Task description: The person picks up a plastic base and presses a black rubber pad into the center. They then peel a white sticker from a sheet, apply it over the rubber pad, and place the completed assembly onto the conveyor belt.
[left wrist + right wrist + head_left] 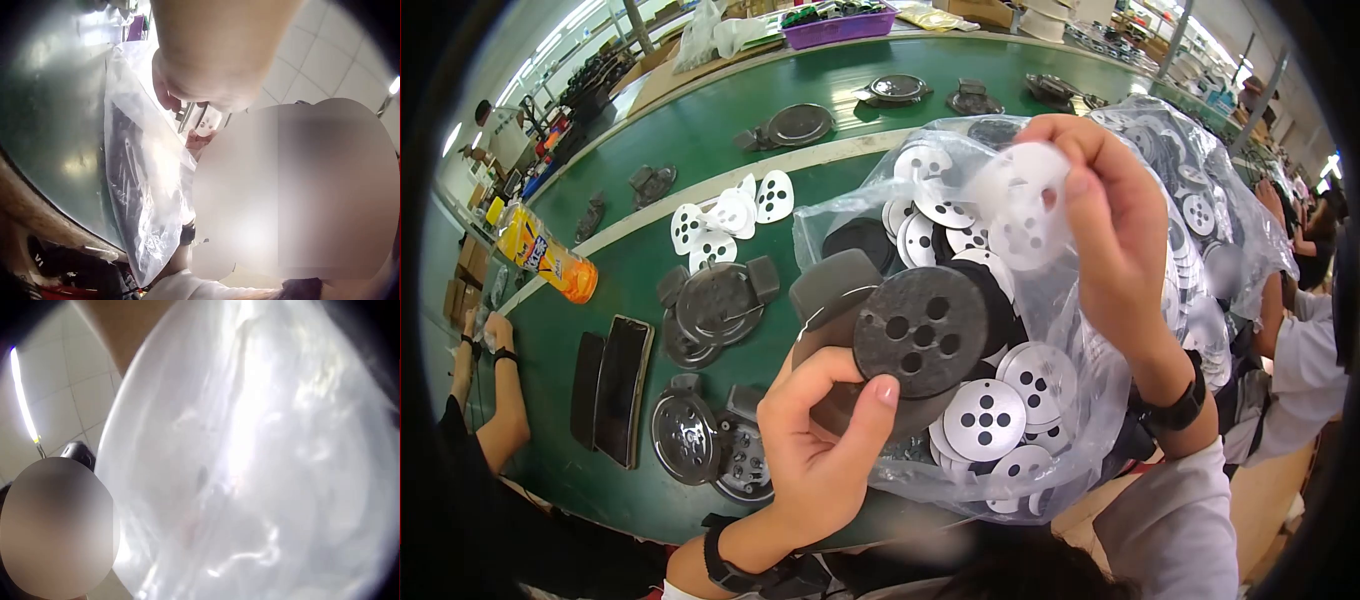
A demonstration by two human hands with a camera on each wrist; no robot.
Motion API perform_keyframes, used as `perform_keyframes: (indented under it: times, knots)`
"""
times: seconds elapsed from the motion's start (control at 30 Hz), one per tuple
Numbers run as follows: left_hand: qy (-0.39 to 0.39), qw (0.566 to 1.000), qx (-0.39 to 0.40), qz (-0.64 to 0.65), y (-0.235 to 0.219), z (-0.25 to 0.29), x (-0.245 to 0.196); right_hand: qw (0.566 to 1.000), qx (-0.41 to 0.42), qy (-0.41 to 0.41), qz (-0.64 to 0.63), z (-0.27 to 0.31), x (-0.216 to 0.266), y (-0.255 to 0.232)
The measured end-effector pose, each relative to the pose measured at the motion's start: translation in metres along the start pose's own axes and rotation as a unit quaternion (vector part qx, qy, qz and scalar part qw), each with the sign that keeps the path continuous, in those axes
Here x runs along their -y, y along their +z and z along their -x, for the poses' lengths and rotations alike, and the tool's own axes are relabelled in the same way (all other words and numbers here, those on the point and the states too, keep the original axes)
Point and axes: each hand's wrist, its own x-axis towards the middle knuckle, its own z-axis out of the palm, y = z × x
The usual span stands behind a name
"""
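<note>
In the head view, my left hand (825, 440) grips a dark plastic part, with a round black disc with several holes (921, 332) facing up at its front. To the upper right, my right hand (1115, 235) pinches a whitish disc with holes (1025, 205), blurred, between thumb and fingers. Below it lies a clear plastic bag (1090, 400) holding many silver discs (985, 420) and black ones. In the left wrist view, a forearm crosses the top and the bag (147, 194) hangs below. Plastic film (250, 456) fills most of the right wrist view.
On the green table (635, 290), silver discs (725, 215), several dark parts (720, 300) and a phone (622, 390) lie to the left, near an orange drink bottle (545, 250). More dark parts (800, 125) lie on the far strip. Other people's arms (505, 400) show at both sides.
</note>
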Motion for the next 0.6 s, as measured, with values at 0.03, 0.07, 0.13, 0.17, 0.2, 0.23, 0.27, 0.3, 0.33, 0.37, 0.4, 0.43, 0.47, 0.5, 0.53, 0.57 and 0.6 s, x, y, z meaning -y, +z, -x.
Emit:
perform_keyframes:
  times: [0.03,0.07,0.13,0.17,0.2,0.23,0.27,0.3,0.33,0.37,0.4,0.43,0.47,0.5,0.53,0.57,0.6]
  knots:
    - [-0.006,0.999,-0.007,0.045,0.0,0.0,0.003,0.998,-0.031,0.039,-0.031,-0.004,-0.003,-0.002]
    - [-0.004,0.999,-0.008,0.046,-0.001,0.0,0.005,0.993,-0.061,0.078,-0.062,-0.009,-0.005,-0.005]
    - [-0.005,0.994,0.006,0.109,-0.001,-0.002,0.007,0.993,-0.039,0.106,-0.027,-0.015,-0.021,-0.023]
    - [0.0,0.994,0.007,0.111,-0.002,-0.002,0.006,0.991,-0.018,0.135,0.008,-0.016,-0.028,-0.028]
    - [-0.033,0.989,0.011,0.144,-0.001,-0.002,0.004,0.988,0.008,0.153,0.022,-0.015,-0.032,-0.024]
    - [-0.063,0.982,0.014,0.177,-0.001,-0.002,0.002,0.984,0.036,0.169,0.035,-0.016,-0.032,-0.016]
    - [-0.053,0.983,0.013,0.178,-0.002,-0.001,0.002,0.983,0.09,0.158,0.025,-0.017,-0.029,-0.006]
    - [-0.042,0.983,0.027,0.175,-0.002,-0.001,0.002,0.969,0.138,0.204,0.03,-0.023,-0.023,0.003]
    - [-0.033,0.984,0.039,0.172,-0.003,0.0,0.002,0.962,0.182,0.201,0.019,-0.028,-0.023,0.013]
    - [-0.026,0.98,0.036,0.192,-0.002,0.001,-0.001,0.952,0.222,0.209,0.035,-0.036,-0.024,0.022]
    - [-0.022,0.981,0.025,0.19,-0.002,0.002,-0.003,0.938,0.264,0.217,0.05,-0.045,-0.028,0.033]
    - [0.028,0.991,0.021,0.131,-0.004,0.004,-0.004,0.937,0.275,0.21,0.045,-0.053,-0.032,0.044]
    - [0.077,0.994,0.017,0.071,-0.005,0.004,-0.005,0.93,0.321,0.096,0.154,-0.061,-0.036,0.055]
    - [0.083,0.995,0.0,0.056,-0.005,0.006,-0.01,0.898,0.354,-0.022,0.26,-0.068,-0.04,0.066]
    - [0.09,0.995,-0.016,0.044,-0.004,0.008,-0.015,0.896,0.359,-0.031,0.261,-0.073,-0.046,0.077]
    - [0.152,0.987,-0.028,0.034,-0.004,0.007,-0.015,0.893,0.365,-0.075,0.254,-0.078,-0.054,0.09]
    - [0.214,0.976,-0.042,0.023,-0.005,0.006,-0.015,0.887,0.371,-0.12,0.246,-0.082,-0.06,0.102]
